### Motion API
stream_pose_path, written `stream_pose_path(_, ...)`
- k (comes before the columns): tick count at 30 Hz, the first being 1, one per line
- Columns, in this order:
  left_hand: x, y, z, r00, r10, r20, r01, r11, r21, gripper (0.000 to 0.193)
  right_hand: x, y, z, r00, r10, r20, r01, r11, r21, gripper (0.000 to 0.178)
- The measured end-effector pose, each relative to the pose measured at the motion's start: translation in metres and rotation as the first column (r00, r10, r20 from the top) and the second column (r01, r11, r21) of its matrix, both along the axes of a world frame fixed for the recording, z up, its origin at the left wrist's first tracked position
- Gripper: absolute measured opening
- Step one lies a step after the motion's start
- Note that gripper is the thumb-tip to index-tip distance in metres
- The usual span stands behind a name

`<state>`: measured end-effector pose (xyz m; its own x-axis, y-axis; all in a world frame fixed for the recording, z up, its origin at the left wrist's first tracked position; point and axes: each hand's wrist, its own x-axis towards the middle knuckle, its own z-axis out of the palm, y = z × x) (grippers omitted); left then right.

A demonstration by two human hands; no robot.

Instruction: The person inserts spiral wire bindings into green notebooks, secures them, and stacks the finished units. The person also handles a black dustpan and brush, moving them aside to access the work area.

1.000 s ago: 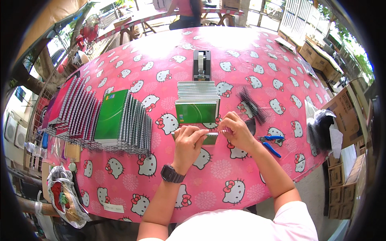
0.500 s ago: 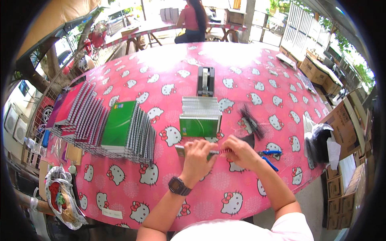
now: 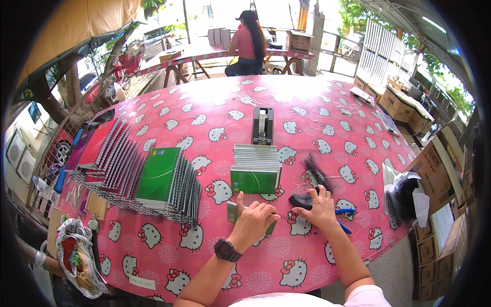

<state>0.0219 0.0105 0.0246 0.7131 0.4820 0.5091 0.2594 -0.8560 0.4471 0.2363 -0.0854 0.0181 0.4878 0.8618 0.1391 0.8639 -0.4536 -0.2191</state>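
A small green notebook lies flat in front of me, mostly covered by my left hand. That hand presses and grips it, one finger stretched upward and the others bent over its right part. A thin spiral wire sticks out to the right of the notebook. Beside it, my right hand has its thumb and fingers around a black rounded object, whose kind I cannot make out. Just right of this hand lie blue-handled pliers. Farther ahead stands a row of green notebooks.
Spiral-bound notebooks in green and red are stacked at left. A black tape dispenser stands behind the notebook row. Loose black wire coils lie to the right. A person sits at a far table; cardboard boxes line the right side.
My right hand has left the wire at the notebook's edge, moved right and closed around the black object. My left hand stays on the notebook. The whole view has shifted, with things appearing lower.
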Motion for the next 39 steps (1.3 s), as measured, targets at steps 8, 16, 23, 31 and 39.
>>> stream_pose_path(8, -0.007, 0.007, -0.003, 0.999, -0.035, -0.010, 0.035, 0.999, -0.007, 0.020, 0.002, 0.001, -0.017, 0.941, 0.265, -0.212, -0.188, 0.928, 0.323, 0.059)
stream_pose_path(16, -0.035, -0.003, -0.011, 1.000, 0.016, -0.005, -0.016, 0.995, 0.100, 0.023, -0.016, 0.002, 0.019, -0.488, 0.552, -0.676, -0.183, 0.693, 0.698, 0.056)
stream_pose_path(23, -0.033, -0.010, -0.005, 0.994, 0.041, 0.105, -0.032, 0.996, -0.083, 0.049, -0.027, 0.008, 0.024, -0.348, 0.538, -0.768, -0.266, 0.728, 0.631, 0.054)
stream_pose_path(31, -0.035, -0.004, -0.012, 0.997, 0.025, 0.076, -0.022, 0.999, -0.040, 0.075, -0.029, 0.018, 0.026, -0.310, 0.538, -0.784, -0.382, 0.685, 0.621, 0.045)
stream_pose_path(39, -0.045, 0.020, -0.038, 0.805, 0.232, 0.546, 0.163, 0.798, -0.580, 0.087, -0.032, 0.022, 0.008, -0.243, 0.547, -0.801, -0.302, 0.742, 0.598, 0.040)
